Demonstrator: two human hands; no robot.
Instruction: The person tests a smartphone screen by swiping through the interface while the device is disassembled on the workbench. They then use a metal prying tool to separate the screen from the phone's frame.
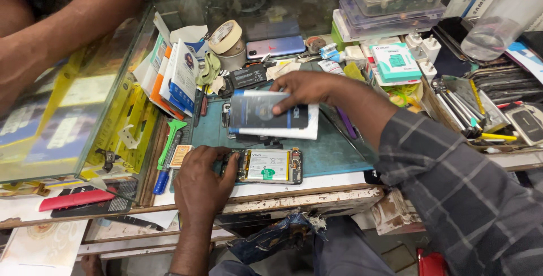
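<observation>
- Left hand (199, 182) lay palm down on the near edge of the teal rubber work mat (334, 154), fingers curled loosely against the left end of the opened black smartphone with its back cover off (266, 166); it steadied the phone rather than gripping it
- Opened phone lay flat, battery side up, at the front of the mat, just behind the chipped white bench edge (305, 199)
- Right hand (302, 88) was closed over the top edge of a flat white-and-blue phone accessory packet (271, 115), thumb beneath, fingers above; packet was held slightly tilted just above the mat, behind the opened phone
- Green-handled plastic pry tool (169, 140) and blue-handled screwdriver (163, 179) lay just left of the left hand
- Roll of beige masking tape (226, 37) sat at the back, near a blue smartphone lying face down (276, 46)
- Another person's bare forearm (62, 27) rested on the glass display case (68, 112) at left
</observation>
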